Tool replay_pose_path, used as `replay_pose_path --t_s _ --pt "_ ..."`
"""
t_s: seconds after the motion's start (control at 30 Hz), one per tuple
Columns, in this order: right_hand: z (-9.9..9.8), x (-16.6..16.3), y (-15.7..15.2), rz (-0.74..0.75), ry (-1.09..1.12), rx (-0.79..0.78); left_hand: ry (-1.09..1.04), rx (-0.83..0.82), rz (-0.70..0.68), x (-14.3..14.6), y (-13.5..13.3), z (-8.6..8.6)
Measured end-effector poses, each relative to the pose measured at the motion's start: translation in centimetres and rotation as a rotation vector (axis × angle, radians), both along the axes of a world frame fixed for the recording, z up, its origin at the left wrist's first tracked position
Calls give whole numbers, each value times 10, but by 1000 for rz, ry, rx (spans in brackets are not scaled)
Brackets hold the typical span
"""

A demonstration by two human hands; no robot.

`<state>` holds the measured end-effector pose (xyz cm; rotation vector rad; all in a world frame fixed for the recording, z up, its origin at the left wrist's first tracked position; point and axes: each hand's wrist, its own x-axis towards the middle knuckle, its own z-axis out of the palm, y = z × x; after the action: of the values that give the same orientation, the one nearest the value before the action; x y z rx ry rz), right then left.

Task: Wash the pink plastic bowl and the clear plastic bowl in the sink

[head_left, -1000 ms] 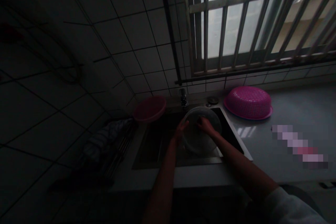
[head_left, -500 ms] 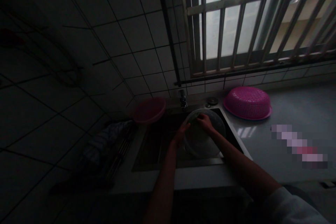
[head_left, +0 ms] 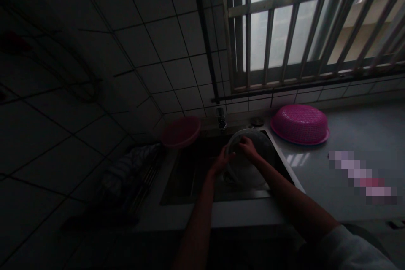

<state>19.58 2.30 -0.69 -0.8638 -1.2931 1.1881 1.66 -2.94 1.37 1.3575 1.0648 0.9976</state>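
Note:
A round translucent basin (head_left: pixel 257 168) sits in the steel sink (head_left: pixel 183 181), looking more tilted than level. My left hand (head_left: pixel 220 161) grips its left rim, with the thumb on the inner side and the fingers along the outside. Over the inside of the basin, my right hand (head_left: pixel 248 149) has its fingers curled together near the far left wall. Dim light hides what those fingers hold, if anything. Just behind the basin stands the chrome faucet (head_left: pixel 221 119).
A pink basin (head_left: pixel 182 131) rests at the sink's back left corner. On the right counter (head_left: pixel 357 130) lies an upturned pink strainer basket (head_left: pixel 300 124). A striped cloth (head_left: pixel 126 168) is at the left. A round dark drain piece (head_left: pixel 257 122) lies behind the sink.
The basin's rim has shifted and tilted slightly. My left hand has moved a little right onto the rim, and the pale greenish thing near my right fingers is no longer distinct.

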Motion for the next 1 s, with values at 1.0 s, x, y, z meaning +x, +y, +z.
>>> replay_pose_path --t_s 1.0 --pt "1 13 14 -173 -93 12 -325 -215 -2 4 -6 15"
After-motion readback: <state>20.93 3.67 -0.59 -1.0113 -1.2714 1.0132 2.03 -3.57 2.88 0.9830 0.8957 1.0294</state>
